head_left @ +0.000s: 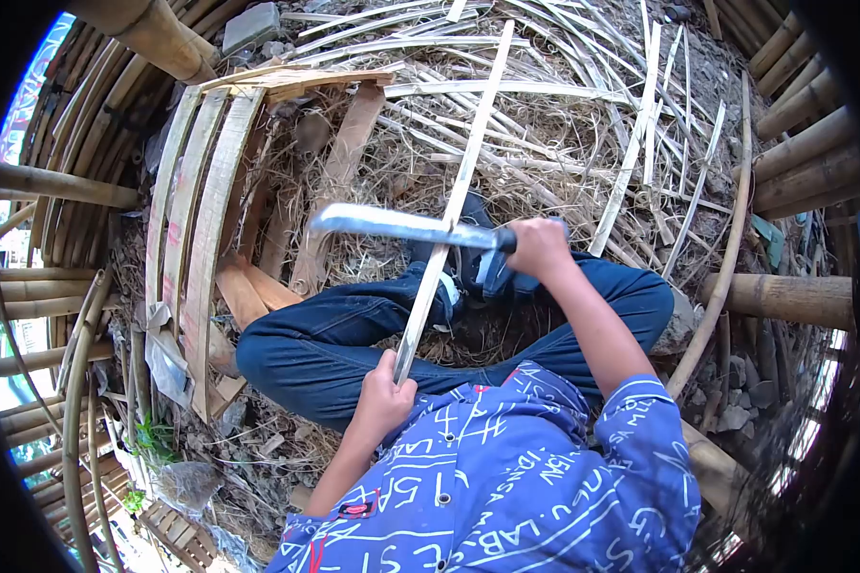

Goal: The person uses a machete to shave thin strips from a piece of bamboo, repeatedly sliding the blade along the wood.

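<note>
**Fig.** Our left hand [382,399], fingers shut round its lower end, holds a bamboo strip [456,201] over our crossed legs [334,336]. Our right hand [540,246] tightly grips a knife [392,225] crossing it. Many cut strips [545,100] litter the ground [382,172] ahead, so we judge the work well advanced, with this piece unfinished.

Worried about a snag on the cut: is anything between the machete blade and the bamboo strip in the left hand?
Nothing visible does. The machete in the right hand lies straight across the bamboo strip, above where the left hand grips its lower end. The crossed legs lie underneath both.
</note>
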The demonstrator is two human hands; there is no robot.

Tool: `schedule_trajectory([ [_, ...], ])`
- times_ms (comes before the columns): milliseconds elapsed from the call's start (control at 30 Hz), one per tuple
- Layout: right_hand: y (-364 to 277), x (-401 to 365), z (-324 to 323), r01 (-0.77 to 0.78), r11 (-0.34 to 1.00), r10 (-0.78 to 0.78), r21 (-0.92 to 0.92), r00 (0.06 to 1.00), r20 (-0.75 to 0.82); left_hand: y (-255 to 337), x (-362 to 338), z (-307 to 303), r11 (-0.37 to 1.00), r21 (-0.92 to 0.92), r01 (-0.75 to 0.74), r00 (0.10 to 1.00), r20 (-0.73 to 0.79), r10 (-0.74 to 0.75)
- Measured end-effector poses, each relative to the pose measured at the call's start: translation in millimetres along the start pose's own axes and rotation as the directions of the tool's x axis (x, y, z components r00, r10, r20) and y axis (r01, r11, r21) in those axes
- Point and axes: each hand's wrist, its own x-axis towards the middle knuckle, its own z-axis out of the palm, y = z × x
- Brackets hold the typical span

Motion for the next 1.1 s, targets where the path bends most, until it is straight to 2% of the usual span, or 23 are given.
schedule_trajectory([
  [267,19.2,24.5,6.3,-0.015,1.000,0.014,-0.015,1.000,-0.020,-0.4,-0.7,-9.6,0.997,0.016,-0.077,0.997,-0.029,0.078],
  [433,19.1,25.0,11.2,-0.003,1.000,0.003,0.013,0.999,-0.047,-4.7,-1.3,-10.9,0.999,0.032,-0.040,0.999,0.001,0.040],
  [500,19.1,22.3,9.5,0.062,0.998,-0.059,0.019,0.993,-0.098,-5.9,2.1,-9.4,0.998,0.028,-0.051,0.999,0.002,0.051],
  [633,-4.7,13.2,5.4,0.099,0.995,-0.094,0.035,0.990,-0.106,6.0,4.1,-8.4,0.999,0.030,-0.036,0.999,0.004,0.036],
  [700,-20.5,10.8,4.2,0.289,0.957,-0.285,0.038,0.955,-0.083,8.2,7.2,-9.1,0.998,0.044,-0.040,0.999,0.012,0.040],
  [733,-22.5,14.9,4.9,0.249,0.968,-0.249,-0.019,0.969,-0.005,1.9,4.3,-8.6,0.996,0.068,-0.058,0.998,-0.009,0.059],
  [767,-16.1,21.0,4.6,0.248,0.969,-0.248,-0.013,0.969,-0.003,-2.8,1.2,-9.0,0.993,0.095,-0.071,0.997,-0.029,0.074],
  [833,3.7,36.7,3.7,0.018,0.999,-0.019,-0.027,0.999,-0.049,0.8,-6.9,-12.2,0.997,0.081,0.008,0.999,-0.035,-0.005],
  [933,12.6,49.4,-9.1,0.002,0.999,-0.002,-0.045,1.000,0.004,1.9,-3.2,-8.6,0.998,0.066,-0.006,1.000,-0.021,0.007],
  [1100,2.9,42.3,-1.0,0.004,0.998,-0.007,-0.062,0.999,-0.053,-6.1,3.2,-13.2,0.995,0.064,-0.070,0.997,-0.035,0.072],
])
